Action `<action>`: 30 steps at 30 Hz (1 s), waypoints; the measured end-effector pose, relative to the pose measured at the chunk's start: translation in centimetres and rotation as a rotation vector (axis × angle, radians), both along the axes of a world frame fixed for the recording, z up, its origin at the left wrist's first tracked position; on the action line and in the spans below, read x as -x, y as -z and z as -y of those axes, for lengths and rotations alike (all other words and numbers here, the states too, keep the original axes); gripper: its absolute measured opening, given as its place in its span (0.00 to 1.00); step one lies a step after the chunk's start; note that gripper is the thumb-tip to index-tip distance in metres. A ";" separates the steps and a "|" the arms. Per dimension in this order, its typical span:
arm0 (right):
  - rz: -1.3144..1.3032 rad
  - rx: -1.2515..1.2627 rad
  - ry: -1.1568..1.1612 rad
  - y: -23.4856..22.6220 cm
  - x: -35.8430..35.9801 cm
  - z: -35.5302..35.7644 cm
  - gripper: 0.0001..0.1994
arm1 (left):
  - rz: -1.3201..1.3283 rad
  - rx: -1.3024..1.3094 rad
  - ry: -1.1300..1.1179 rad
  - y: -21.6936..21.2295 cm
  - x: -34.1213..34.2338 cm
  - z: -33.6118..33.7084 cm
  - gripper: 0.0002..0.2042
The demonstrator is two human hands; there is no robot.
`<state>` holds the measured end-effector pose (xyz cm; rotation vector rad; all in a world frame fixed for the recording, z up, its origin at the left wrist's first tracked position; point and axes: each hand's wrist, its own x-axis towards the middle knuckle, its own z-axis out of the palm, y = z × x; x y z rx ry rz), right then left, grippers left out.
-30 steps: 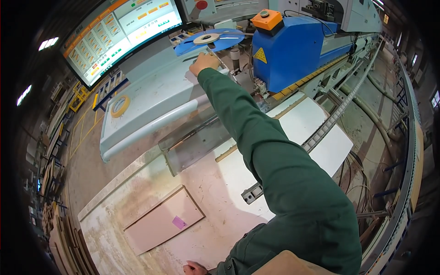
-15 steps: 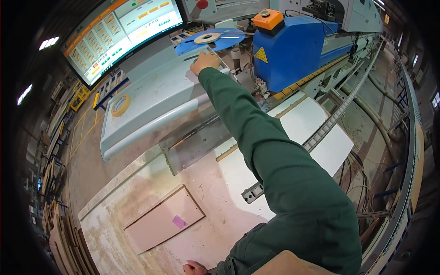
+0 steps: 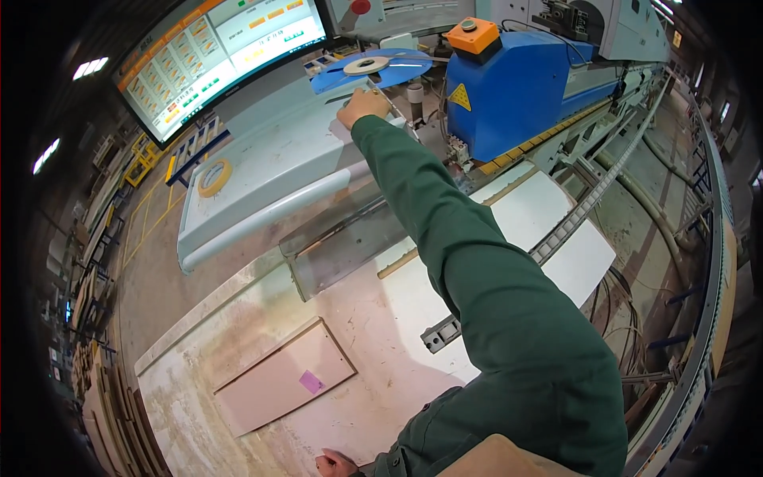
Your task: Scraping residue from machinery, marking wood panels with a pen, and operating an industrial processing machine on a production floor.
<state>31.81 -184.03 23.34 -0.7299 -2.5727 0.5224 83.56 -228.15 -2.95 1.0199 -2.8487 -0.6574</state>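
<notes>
My right arm, in a green sleeve, stretches across the worktable. At its end my right hand (image 3: 364, 106) is closed at the far edge of a pale grey machine cover (image 3: 278, 171), beside a blue reel (image 3: 407, 73). Whatever its curled fingers grip is hidden under the hand. Down at the lower edge of the picture my left hand (image 3: 337, 463) is only partly in view, its fingers curled, with nothing seen in them. Above it a flat pinkish panel (image 3: 278, 385) with a small purple sticker (image 3: 311, 381) lies on the worn worktable (image 3: 191, 362).
A lit monitor (image 3: 226, 67) stands at the upper left, with a yellow tape roll (image 3: 214, 178) on the cover below it. Beyond my arm is a blue machine housing (image 3: 505, 103) bearing an orange button box (image 3: 473, 36). A conveyor rail (image 3: 715, 262) curves along the right.
The whole view has shifted slightly, with the machine and monitor a little further right and up. My right hand keeps its place at the cover's edge, and the panel lies as before.
</notes>
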 end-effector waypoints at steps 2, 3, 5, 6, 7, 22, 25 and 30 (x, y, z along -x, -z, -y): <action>0.006 0.000 -0.003 -0.1 0.0 0.2 0.25 | -0.005 0.002 -0.003 0.0 0.0 0.1 0.21; 0.012 0.000 -0.006 -0.1 0.0 0.3 0.25 | -0.008 0.003 -0.004 -0.1 0.0 0.1 0.21; 0.001 -0.034 0.000 0.0 0.1 0.3 0.24 | -0.015 0.004 -0.006 -0.1 0.1 0.1 0.21; -0.008 -0.067 0.006 0.1 0.1 0.3 0.24 | -0.018 0.005 -0.007 -0.1 0.1 0.1 0.21; -0.008 -0.068 0.007 0.2 0.2 0.2 0.24 | -0.021 0.004 -0.008 -0.2 0.0 0.0 0.21; 0.004 -0.004 -0.004 -0.2 -0.3 0.3 0.24 | 0.153 0.021 -0.058 -2.7 0.6 -1.3 0.24; 0.006 0.001 -0.010 -0.3 -0.4 0.3 0.24 | 0.146 0.043 -0.059 -2.4 0.4 -1.1 0.25; 0.012 0.014 -0.015 -0.5 -0.3 0.4 0.24 | 0.149 0.049 -0.040 -2.4 0.4 -1.0 0.23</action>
